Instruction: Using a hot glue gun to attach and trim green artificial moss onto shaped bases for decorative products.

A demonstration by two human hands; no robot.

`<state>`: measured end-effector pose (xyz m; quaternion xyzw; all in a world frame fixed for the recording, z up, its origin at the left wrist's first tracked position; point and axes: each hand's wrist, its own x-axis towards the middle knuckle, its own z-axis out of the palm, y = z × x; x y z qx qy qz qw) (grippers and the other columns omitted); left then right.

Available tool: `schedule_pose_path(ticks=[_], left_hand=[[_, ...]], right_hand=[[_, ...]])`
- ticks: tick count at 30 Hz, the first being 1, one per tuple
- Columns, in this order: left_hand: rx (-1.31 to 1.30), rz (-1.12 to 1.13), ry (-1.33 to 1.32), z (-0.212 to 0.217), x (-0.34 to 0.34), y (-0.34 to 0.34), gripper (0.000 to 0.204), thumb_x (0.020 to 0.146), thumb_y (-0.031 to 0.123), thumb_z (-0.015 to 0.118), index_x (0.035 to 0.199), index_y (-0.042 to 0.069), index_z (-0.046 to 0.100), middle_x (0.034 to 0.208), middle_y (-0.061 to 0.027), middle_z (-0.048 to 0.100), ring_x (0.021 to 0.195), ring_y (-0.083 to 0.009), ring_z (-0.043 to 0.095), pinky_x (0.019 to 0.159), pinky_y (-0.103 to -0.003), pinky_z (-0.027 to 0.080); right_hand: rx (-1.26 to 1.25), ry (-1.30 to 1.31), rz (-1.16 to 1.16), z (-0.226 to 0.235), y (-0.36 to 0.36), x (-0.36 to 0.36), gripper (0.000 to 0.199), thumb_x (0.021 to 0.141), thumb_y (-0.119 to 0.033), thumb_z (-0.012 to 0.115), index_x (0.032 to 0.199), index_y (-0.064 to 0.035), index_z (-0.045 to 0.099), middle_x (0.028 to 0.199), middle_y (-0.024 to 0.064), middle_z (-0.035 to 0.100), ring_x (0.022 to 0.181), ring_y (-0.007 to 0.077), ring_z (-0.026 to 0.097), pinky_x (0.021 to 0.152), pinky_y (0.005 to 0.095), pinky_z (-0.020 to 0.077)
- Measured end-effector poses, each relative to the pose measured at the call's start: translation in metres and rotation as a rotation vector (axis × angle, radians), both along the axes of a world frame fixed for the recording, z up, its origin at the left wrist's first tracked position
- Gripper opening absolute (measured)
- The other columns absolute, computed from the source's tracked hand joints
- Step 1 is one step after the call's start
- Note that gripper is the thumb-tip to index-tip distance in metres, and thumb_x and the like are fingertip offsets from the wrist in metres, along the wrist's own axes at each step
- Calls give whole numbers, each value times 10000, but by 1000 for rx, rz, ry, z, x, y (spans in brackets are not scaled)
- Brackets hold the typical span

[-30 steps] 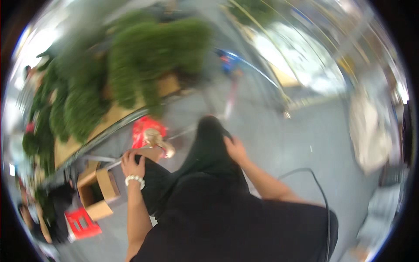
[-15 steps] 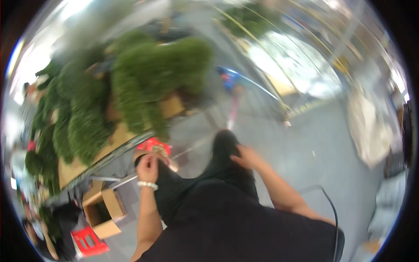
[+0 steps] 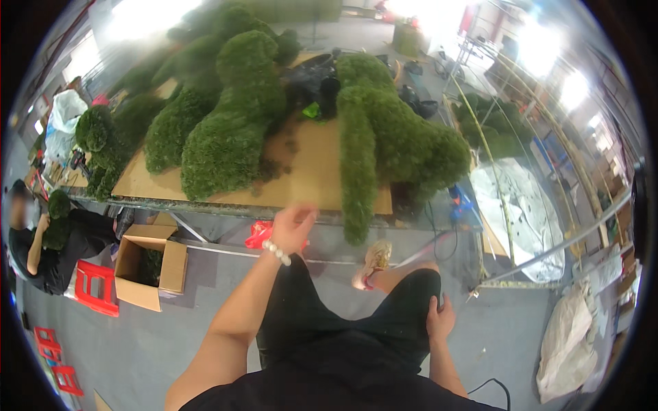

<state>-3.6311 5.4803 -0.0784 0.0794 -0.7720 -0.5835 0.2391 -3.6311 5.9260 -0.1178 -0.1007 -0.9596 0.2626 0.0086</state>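
Observation:
My left hand, with a white beaded bracelet on its wrist, is raised at the near edge of the table. Its fingers are loosely bent and apart, and I see nothing in them. On my right knee rests my right hand, thumb and fingers apart, also holding nothing. Closest to the left hand on the tabletop are a green artificial-grass figure and a second grass figure, whose long limb hangs over the edge. Brown cardboard lies under them.
A cardboard box and a red stool stand on the floor at left, near a seated person holding a grass piece. A red bag lies under the table. At right are a metal frame and a white sack.
The view has swung up and left, now facing the table squarely. My left hand has moved from beside my left leg out to the table edge; my right hand stays on my leg.

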Motion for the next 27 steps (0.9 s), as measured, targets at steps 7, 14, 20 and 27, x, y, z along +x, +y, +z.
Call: schedule_pose_path(ticks=[7,14,20,27], left_hand=[[-278,220,-93,4,-156,-76,290,894,184,655,1137,25,672,1107,-168,685,1049,-297,658,912,-387,519],[-627,599,-319,-12,-321,-115,460,944,266,568,1372,107,515,1446,-170,475,1315,-413,437,1054,-473,425],[-459,654,-377,-5,-382,-130,361,994,260,433,1307,197,604,1451,-161,462,1386,-409,349,1163,-520,275],[-937,325,-217,-24,-369,-106,306,979,219,439,1146,135,682,1393,-183,502,1370,-389,382,1173,-520,261]], right_hand=[[87,51,104,-17,-30,-46,514,951,-402,530,1325,-52,579,781,172,680,754,389,660,719,483,500],[124,4,103,-24,-31,-51,507,934,-395,513,1302,-55,593,944,237,704,869,438,669,777,506,510],[161,-17,114,-32,-32,-62,502,924,-411,519,1300,-89,603,952,213,712,869,428,674,778,517,507],[189,0,94,-36,-32,-70,485,919,-397,552,1257,-60,640,845,197,709,830,392,686,770,467,523]])
